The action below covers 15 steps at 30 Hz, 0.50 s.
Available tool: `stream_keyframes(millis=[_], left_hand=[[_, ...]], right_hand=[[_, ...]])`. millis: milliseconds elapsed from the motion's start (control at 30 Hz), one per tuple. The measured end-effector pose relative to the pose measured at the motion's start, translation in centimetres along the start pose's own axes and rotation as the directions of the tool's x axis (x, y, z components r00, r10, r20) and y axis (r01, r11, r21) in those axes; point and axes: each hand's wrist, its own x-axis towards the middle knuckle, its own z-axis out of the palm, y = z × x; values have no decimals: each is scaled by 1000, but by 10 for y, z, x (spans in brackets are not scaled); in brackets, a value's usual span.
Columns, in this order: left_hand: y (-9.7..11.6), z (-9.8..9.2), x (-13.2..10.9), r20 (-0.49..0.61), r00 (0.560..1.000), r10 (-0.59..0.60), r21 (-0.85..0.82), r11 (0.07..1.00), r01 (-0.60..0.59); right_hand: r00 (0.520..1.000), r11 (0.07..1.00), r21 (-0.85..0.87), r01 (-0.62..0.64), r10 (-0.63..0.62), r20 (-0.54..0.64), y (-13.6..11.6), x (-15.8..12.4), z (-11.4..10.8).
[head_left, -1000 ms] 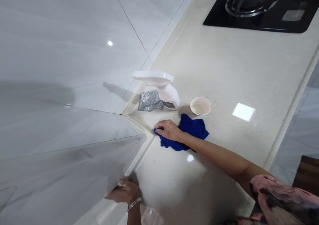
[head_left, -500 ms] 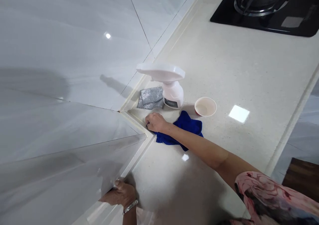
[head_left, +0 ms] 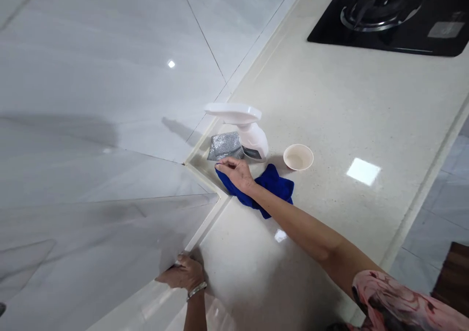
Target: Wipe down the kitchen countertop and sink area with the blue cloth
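Note:
My right hand (head_left: 236, 172) pinches an edge of a blue cloth (head_left: 274, 184) at the inner corner of the counter. Most of the cloth lies crumpled on the counter below my wrist and forearm. Lower down, my left hand (head_left: 184, 272), with a bracelet at the wrist, rests against the tiled wall and its ledge, fingers stretched out and holding nothing. Just beyond my right hand lies a folded silver mesh cloth (head_left: 226, 145). A white spray bottle (head_left: 254, 138) stands beside it. To the right is a paper cup (head_left: 298, 157); I cannot make out its contents.
A black gas stove (head_left: 388, 18) is set into the pale countertop (head_left: 330, 96) at the upper right. Glossy tiled walls (head_left: 110, 77) border the counter on the left, with a raised ledge (head_left: 205, 228) along their foot. A brown mat (head_left: 454, 277) lies on the floor.
My right hand has turned and lifted slightly, raising the cloth's edge along the corner. My left hand stays against the wall. The view has shifted a little.

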Motion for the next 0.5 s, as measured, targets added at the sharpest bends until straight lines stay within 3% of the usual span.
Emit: stream_keyframes(millis=[67,200,333,433,500], left_hand=[[-1,1,0,-2,1000,-3,-2,1000,3],[-6,4,0,-5,1000,-19,-3,1000,19],[-12,8,-1,0,1000,-15,-12,1000,15],[-16,10,-2,9,1000,-2,-6,1000,2],[-18,10,-3,22,1000,14,2,1000,-14]], right_hand=[[992,995,15,101,-102,79,-1,-5,8],[947,928,-287,237,-156,280,13,-18,18],[895,796,-488,357,-143,422,24,-30,6],[850,670,-585,457,-135,510,18,-44,-7],[845,580,-652,489,-131,518,12,-58,-12]])
